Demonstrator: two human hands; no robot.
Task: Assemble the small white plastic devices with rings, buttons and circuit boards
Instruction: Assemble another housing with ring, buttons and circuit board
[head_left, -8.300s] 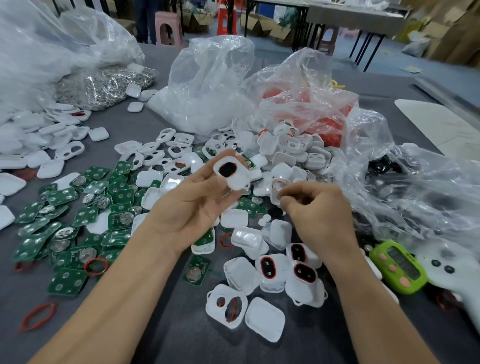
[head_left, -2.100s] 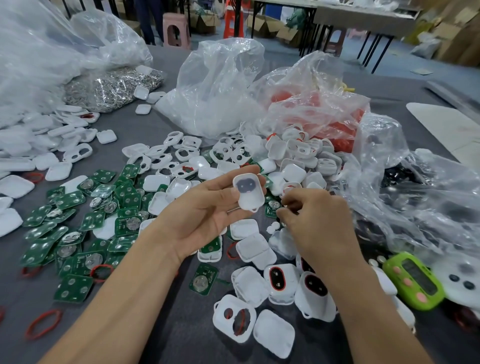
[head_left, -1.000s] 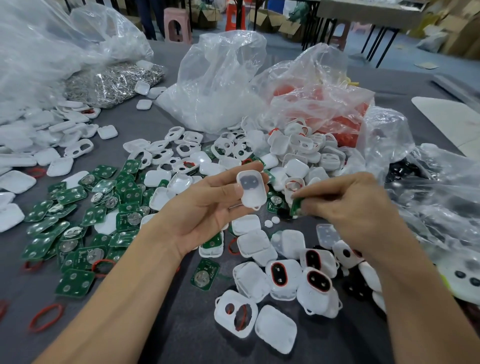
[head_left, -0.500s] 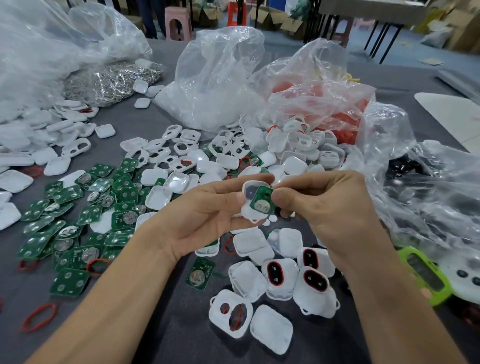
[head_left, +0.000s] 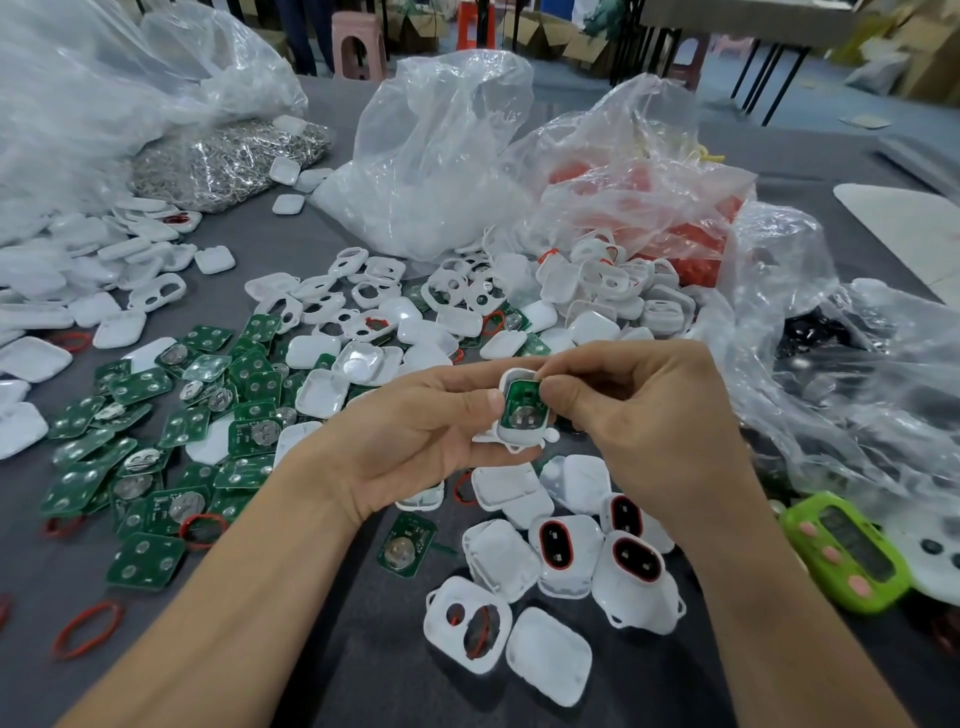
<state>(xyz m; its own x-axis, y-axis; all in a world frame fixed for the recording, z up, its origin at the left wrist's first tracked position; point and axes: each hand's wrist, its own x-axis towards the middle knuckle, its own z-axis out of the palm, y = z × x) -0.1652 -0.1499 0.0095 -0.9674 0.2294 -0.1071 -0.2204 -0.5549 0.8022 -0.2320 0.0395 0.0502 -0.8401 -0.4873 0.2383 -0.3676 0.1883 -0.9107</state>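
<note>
My left hand (head_left: 415, 441) grips a small white shell (head_left: 519, 439), open side toward me, above the middle of the grey table (head_left: 363, 649). A green circuit board (head_left: 523, 408) with a round silver battery holder sits inside the shell. My right hand (head_left: 649, 415) pinches the board's upper right edge with thumb and forefinger. Below my hands lie assembled white devices with red rings and black buttons (head_left: 566, 553) beside empty white shells (head_left: 467, 621). Loose green boards (head_left: 145, 483) cover the table at the left.
Clear plastic bags stand behind: one with metal parts (head_left: 228, 161), one with red rings (head_left: 675, 223), one with black buttons (head_left: 831, 353). More white shells (head_left: 597, 291) are heaped in the middle. A green device (head_left: 844, 551) lies at the right. Red rings (head_left: 85, 626) are scattered at front left.
My right hand picked a green board from the pile and brought it to the shell. The board now sits deeper in the shell, with the right thumb on its edge.
</note>
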